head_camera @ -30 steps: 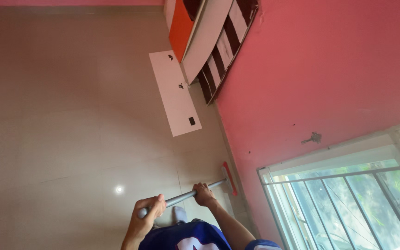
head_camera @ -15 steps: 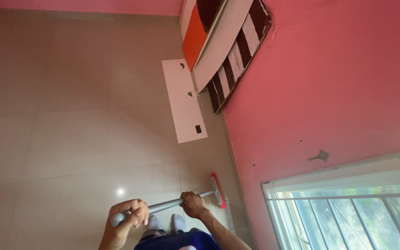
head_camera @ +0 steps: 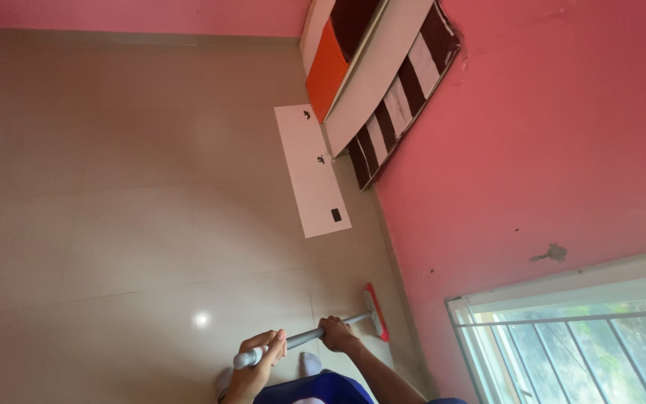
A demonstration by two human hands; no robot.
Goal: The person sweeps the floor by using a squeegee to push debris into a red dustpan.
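no packages, signs or screens show. the nearest thing to a label is a small black rectangular patch (head_camera: 336, 215) near one end of a flat white panel (head_camera: 309, 161) lying on the floor by the pink wall; two smaller dark marks sit farther along the same panel, too small to make out.

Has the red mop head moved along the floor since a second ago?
Yes. The red mop head has pulled away from the foot of the pink wall, which it nearly touched before.
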